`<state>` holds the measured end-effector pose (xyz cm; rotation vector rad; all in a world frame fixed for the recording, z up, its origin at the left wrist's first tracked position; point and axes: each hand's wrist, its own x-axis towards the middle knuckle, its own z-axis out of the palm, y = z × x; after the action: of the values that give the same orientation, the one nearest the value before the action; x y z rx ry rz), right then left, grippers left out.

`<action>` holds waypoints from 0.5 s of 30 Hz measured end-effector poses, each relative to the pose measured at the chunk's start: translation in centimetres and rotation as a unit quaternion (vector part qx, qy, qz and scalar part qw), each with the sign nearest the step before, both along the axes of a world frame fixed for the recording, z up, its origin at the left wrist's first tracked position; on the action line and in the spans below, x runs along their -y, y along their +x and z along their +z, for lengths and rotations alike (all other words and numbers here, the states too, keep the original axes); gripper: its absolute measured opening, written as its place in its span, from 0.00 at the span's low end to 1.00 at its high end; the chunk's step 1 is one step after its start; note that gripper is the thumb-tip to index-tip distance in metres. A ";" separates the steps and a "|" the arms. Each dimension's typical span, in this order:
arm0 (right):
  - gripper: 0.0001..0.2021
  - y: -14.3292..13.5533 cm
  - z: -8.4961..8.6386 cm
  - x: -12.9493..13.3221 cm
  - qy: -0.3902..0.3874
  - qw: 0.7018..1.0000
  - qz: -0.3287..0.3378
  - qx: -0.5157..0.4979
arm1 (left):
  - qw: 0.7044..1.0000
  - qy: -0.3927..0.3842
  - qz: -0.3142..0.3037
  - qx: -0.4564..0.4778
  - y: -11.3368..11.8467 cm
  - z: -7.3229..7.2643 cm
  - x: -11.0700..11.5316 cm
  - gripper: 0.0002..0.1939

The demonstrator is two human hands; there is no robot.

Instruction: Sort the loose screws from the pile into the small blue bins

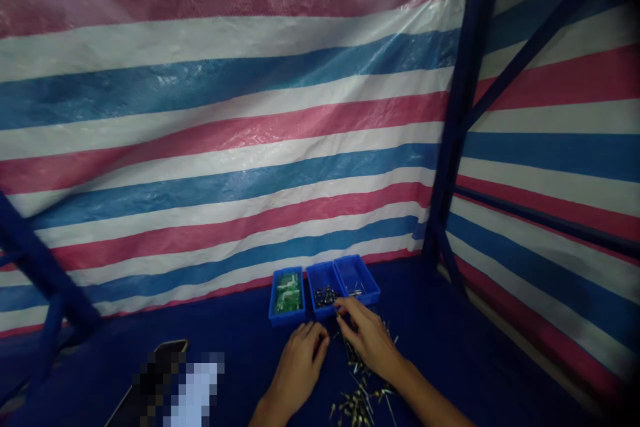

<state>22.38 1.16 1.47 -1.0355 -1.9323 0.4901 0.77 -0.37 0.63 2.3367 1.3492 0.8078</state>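
My right hand [369, 335] is closed in a pinch at the front edge of the middle blue bin [315, 273]. A small shiny metal part [339, 315] shows at its fingertips. In that bin lies a heap of small dark and silvery metal parts [325, 296]. My left hand [301, 359] is just left of it, over the table, fingers curled and thumb against them. What those fingers hold, if anything, is too small to make out. Several thin metal pins with brass-coloured heads [357, 407] lie loose below and under my right hand, partly hidden by the forearm.
The left blue bin [271, 310] contains green-and-clear packets [289, 293]. A few silvery pins [356, 290] lie in the right blue bin [363, 268]. A dark phone-like object and a pale pixelated patch are at lower left. Blue frame posts [447, 147] and striped sheeting [225, 133] enclose the blue table [240, 333].
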 end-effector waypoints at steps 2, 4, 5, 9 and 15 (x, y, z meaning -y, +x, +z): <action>0.16 0.0 0.4 0.1 0.016 1.000 0.004 0.008 | 1.000 0.001 0.001 -0.003 0.0 0.0 0.0 0.10; 0.16 0.1 0.5 0.1 0.026 1.000 0.007 0.006 | 1.000 0.004 0.001 -0.004 0.0 -0.1 0.0 0.10; 0.16 0.1 0.4 0.1 0.029 1.000 0.008 -0.001 | 1.000 0.006 0.001 -0.003 0.0 -0.1 0.0 0.10; 0.14 0.2 -0.2 -0.2 0.042 0.999 -0.015 -0.029 | 1.000 0.005 0.001 0.001 0.0 0.0 0.0 0.10; 0.14 0.2 -0.4 -0.5 0.049 0.998 -0.011 -0.033 | 1.000 -0.002 -0.002 0.006 0.0 -0.1 0.0 0.10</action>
<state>22.61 1.62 1.09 -0.9656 -1.8665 0.4078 0.78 -0.36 0.55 2.3267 1.3406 0.8167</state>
